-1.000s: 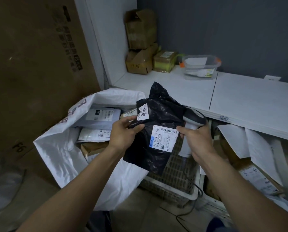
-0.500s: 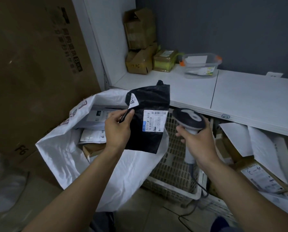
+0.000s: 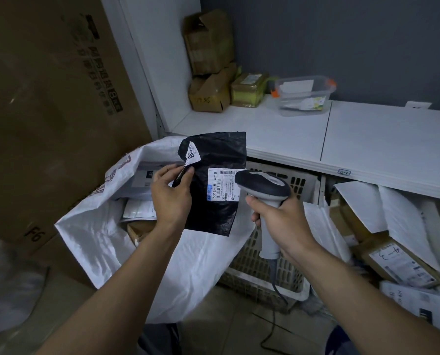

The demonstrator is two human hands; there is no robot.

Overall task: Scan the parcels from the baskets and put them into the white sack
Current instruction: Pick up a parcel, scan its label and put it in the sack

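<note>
My left hand (image 3: 171,196) pinches the left edge of a black plastic parcel (image 3: 215,211) with a white shipping label, holding it upright over the mouth of the white sack (image 3: 106,242). My right hand (image 3: 281,219) grips the handle of a grey barcode scanner (image 3: 262,187), whose dark head points at the label and covers its right part. The sack holds several parcels. Behind the scanner stands a white perforated basket (image 3: 290,283); I cannot see inside it. A second basket at the right, mostly hidden, holds white mailers and a brown labelled box (image 3: 398,262).
A white shelf top (image 3: 367,139) runs across above the baskets, carrying brown cartons (image 3: 208,65) and a clear plastic tub (image 3: 304,94). A big cardboard box (image 3: 47,111) stands at the left behind the sack. The scanner's cable (image 3: 272,319) trails to the floor.
My left hand moved the black parcel left over the sack and turned its label up. My right hand let go of the parcel and brought the scanner head up to the label.
</note>
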